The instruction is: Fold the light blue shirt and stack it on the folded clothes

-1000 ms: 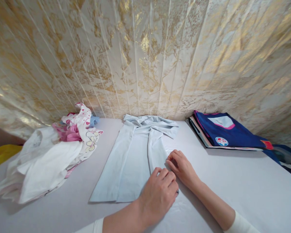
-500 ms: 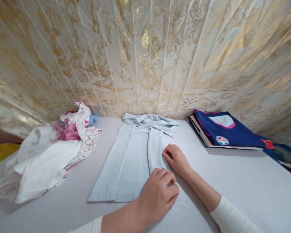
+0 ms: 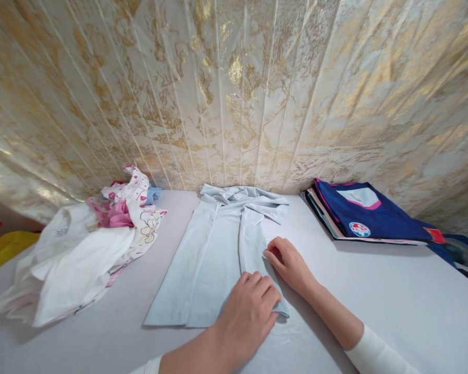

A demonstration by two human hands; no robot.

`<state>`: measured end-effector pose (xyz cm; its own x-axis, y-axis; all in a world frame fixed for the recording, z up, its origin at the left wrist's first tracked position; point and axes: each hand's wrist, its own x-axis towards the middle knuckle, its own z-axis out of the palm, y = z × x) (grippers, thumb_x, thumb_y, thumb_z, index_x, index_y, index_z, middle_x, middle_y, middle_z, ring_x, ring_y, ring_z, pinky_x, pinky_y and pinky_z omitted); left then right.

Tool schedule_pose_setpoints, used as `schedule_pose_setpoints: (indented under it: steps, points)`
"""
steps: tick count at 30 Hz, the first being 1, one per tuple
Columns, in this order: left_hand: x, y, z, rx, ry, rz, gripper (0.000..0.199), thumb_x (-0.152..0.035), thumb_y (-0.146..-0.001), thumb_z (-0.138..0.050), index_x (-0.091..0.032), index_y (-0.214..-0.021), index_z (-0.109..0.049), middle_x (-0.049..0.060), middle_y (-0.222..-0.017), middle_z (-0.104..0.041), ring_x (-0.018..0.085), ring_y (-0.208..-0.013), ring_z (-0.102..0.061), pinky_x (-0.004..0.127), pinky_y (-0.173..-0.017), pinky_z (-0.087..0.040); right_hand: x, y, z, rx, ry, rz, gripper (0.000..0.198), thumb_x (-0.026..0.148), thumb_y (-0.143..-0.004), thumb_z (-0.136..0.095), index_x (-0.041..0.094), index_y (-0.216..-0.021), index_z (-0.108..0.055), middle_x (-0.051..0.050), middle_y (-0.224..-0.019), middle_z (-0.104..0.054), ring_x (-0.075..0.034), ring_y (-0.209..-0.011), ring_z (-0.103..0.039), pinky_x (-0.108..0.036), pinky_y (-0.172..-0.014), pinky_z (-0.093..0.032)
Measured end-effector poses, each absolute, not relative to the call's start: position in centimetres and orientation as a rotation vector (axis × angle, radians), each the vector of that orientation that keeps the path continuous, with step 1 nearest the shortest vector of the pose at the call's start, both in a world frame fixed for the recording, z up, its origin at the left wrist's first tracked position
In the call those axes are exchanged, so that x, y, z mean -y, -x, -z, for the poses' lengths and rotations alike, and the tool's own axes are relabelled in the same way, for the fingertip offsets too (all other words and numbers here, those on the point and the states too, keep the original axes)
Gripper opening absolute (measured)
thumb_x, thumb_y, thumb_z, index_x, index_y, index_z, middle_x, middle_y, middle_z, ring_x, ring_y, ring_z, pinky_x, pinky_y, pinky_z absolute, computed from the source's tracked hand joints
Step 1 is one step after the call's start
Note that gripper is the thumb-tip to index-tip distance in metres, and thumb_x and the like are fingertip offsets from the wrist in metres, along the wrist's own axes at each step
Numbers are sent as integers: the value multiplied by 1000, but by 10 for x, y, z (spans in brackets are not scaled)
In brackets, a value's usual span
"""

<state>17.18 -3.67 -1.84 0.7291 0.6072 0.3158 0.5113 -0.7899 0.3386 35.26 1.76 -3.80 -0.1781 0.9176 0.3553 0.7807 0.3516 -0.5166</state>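
Note:
A pale blue shirt (image 3: 214,265) lies on the white table with its two sides folded inward. Its upper part is bunched at the far end. My left hand (image 3: 247,311) is closed over the near right corner, fingers on top and thumb low, and a bit of hem sticks out past the fingertips. Farther along the same right edge, my right hand (image 3: 290,265) has curled fingers, thumb and forefinger pinching at the cloth's side. The palm of each hand is hidden.
To the left sits a loose heap of white and pink clothes (image 3: 86,259), with something yellow (image 3: 11,249) beyond it. A stack of folded clothes topped by a navy garment (image 3: 378,213) stands at the right. Behind the table hangs a gold-patterned curtain (image 3: 234,104).
My left hand has moved slightly down and left, and the shirt's near right hem now shows beyond its fingers. My right hand stays at the right edge. The view has shifted a little.

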Motion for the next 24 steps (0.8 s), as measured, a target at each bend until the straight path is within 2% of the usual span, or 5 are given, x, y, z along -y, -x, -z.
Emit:
schedule_pose_setpoints:
  steps: [10, 12, 17, 21, 24]
  points:
    - [39, -170, 16, -819, -2768, -533, 9, -21, -92, -63, -20, -86, -56, -1, -88, -60, 19, -85, -52, 33, -75, -37, -3, -350, 34, 2030, 1346, -384, 8, 15, -91, -48, 22, -92, -53, -2, -82, -55, -20, -79, -51, -32, -72, -42]
    - [41, -160, 14, -858, -2722, -501, 8, -20, -90, -64, -21, -92, -57, -1, -94, -61, 20, -89, -53, 33, -77, -39, -3, -349, 32, 2084, 1283, -382, 11, 13, -90, -48, 22, -95, -54, -3, -86, -56, -21, -83, -52, -34, -75, -43]
    - [44, -118, 11, -1018, -2605, -523, 20, -24, -89, -64, -23, -108, -58, 4, -121, -58, 23, -107, -53, 37, -91, -43, -9, -345, 27, 2184, 1210, -304, 16, 12, -89, -51, 21, -101, -57, -8, -101, -58, -23, -94, -53, -38, -83, -46]
    - [21, -80, 15, -1071, -2782, -488, 31, -23, -99, -44, -23, -129, -54, 7, -144, -48, 24, -132, -42, 40, -106, -36, -16, -335, 20, 2261, 1176, -218, 21, 12, -90, -49, 21, -104, -60, -9, -111, -60, -24, -102, -54, -40, -89, -46]
    - [-9, -55, 25, -1265, -2861, -461, 42, -29, -103, -33, -21, -142, -43, 7, -154, -35, 23, -141, -31, 41, -109, -33, -26, -315, 23, 2286, 1241, -167, 28, 12, -91, -44, 19, -114, -59, -11, -123, -59, -24, -111, -55, -40, -94, -45]
